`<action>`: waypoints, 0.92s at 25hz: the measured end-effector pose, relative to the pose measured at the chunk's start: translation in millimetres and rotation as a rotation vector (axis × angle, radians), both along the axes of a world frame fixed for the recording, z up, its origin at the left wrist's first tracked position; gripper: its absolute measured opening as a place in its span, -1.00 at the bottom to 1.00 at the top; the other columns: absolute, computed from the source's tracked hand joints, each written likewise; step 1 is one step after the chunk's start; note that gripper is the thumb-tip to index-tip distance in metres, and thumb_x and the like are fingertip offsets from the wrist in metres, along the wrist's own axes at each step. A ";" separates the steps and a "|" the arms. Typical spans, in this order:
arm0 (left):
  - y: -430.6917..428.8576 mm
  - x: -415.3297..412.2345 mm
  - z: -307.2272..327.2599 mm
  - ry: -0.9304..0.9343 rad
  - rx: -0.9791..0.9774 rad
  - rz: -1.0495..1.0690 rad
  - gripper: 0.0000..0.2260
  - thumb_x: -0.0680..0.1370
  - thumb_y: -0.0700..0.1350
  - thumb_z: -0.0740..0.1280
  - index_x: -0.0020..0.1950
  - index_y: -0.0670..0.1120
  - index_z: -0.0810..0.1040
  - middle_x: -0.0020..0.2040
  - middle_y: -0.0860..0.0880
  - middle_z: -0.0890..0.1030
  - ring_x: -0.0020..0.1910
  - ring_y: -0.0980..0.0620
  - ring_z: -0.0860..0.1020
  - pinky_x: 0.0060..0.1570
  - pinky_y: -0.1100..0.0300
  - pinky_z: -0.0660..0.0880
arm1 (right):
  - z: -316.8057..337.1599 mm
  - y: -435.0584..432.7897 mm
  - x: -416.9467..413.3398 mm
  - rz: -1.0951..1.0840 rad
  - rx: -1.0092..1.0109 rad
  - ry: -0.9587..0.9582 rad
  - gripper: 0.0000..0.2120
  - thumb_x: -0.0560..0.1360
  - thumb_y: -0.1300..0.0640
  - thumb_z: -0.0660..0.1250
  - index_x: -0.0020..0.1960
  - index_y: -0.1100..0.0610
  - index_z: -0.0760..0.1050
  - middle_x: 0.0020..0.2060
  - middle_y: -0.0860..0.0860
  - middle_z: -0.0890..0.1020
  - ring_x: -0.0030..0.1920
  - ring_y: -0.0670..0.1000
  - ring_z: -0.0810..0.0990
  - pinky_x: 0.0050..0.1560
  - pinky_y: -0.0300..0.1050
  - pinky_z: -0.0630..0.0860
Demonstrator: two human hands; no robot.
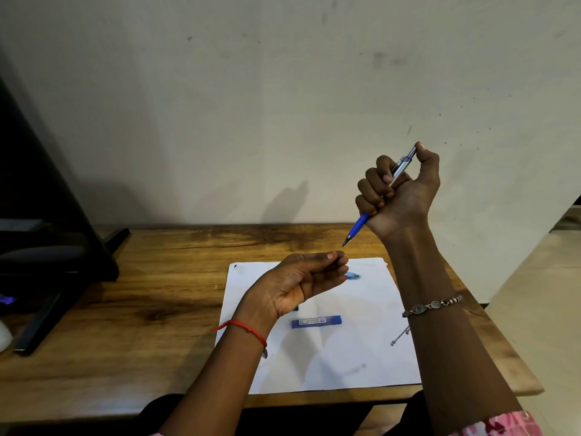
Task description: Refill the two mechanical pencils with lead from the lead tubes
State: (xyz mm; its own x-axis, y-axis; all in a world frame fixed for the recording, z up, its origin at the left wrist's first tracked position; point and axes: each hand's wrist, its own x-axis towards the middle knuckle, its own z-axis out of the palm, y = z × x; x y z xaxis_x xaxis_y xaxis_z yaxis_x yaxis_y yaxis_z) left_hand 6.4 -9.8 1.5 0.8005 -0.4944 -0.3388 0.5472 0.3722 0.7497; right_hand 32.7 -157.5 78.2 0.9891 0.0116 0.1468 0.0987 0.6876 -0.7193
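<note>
Midway at best: right grip (397,190) clenched on raised blue-and-silver mechanical pencil (382,195), thumb on its cap; left grip (301,283) pinched, contents unclear; blue lead tube (316,321) lying on white paper (330,357), second pencil (353,275) mostly hidden

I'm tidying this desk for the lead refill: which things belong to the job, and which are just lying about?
For the job:
blue mechanical pencil, gripped in the right hand
blue lead tube on the white paper
small blue item beyond the left hand, perhaps the second pencil

Lying about:
black stand at the desk's left

Study nook — wooden desk (125,309), paper (345,357).
</note>
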 end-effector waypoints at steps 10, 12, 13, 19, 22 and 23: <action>-0.5 0.2 0.4 0.007 0.002 0.005 -0.85 0.50 -0.30 0.27 -0.14 -0.27 0.63 -0.28 -0.11 0.69 -0.30 0.03 0.67 -0.21 0.21 0.63 | -1.3 -0.4 1.2 -0.021 0.023 -0.002 -0.45 0.47 -0.20 -0.08 -0.54 0.12 0.22 -0.67 -0.07 0.15 -0.64 -0.10 0.08 -0.50 -0.31 -0.05; -0.7 -0.3 0.7 0.008 0.003 0.006 -0.82 0.50 -0.29 0.27 -0.20 -0.26 0.65 -0.29 -0.10 0.69 -0.31 0.03 0.67 -0.20 0.21 0.63 | -1.7 -0.4 1.8 -0.019 0.034 -0.003 -0.45 0.47 -0.21 -0.09 -0.53 0.13 0.23 -0.67 -0.06 0.15 -0.64 -0.10 0.08 -0.51 -0.31 -0.05; -0.9 -0.5 0.8 0.008 0.003 0.006 -0.81 0.50 -0.29 0.27 -0.22 -0.25 0.66 -0.29 -0.10 0.69 -0.31 0.03 0.67 -0.20 0.21 0.63 | -1.7 -0.6 1.8 -0.022 0.036 0.000 -0.45 0.48 -0.21 -0.08 -0.53 0.13 0.23 -0.67 -0.06 0.15 -0.64 -0.10 0.08 -0.52 -0.30 -0.05; -0.6 -0.3 -0.9 0.006 -0.010 0.009 -0.85 0.50 -0.29 0.27 -0.16 -0.26 0.63 -0.28 -0.11 0.69 -0.30 0.03 0.67 -0.19 0.21 0.63 | -2.2 -2.8 0.9 -0.044 0.041 0.010 -0.46 0.47 -0.19 -0.08 -0.54 0.13 0.23 -0.67 -0.06 0.14 -0.64 -0.10 0.08 -0.53 -0.30 -0.03; -0.8 -0.9 -1.6 0.009 -0.016 0.008 -0.85 0.49 -0.30 0.27 -0.16 -0.27 0.64 -0.28 -0.11 0.69 -0.30 0.03 0.67 -0.20 0.21 0.63 | -2.8 -3.4 0.4 -0.042 0.043 0.011 -0.45 0.46 -0.21 -0.08 -0.54 0.13 0.24 -0.67 -0.06 0.14 -0.64 -0.10 0.08 -0.52 -0.29 -0.04; -0.8 -0.8 -1.7 0.010 -0.018 0.008 -0.85 0.49 -0.30 0.27 -0.16 -0.27 0.64 -0.28 -0.11 0.69 -0.30 0.03 0.67 -0.20 0.21 0.63 | -2.8 -3.5 0.1 -0.043 0.042 0.011 -0.45 0.46 -0.21 -0.08 -0.54 0.13 0.24 -0.67 -0.06 0.15 -0.64 -0.10 0.08 -0.52 -0.30 -0.04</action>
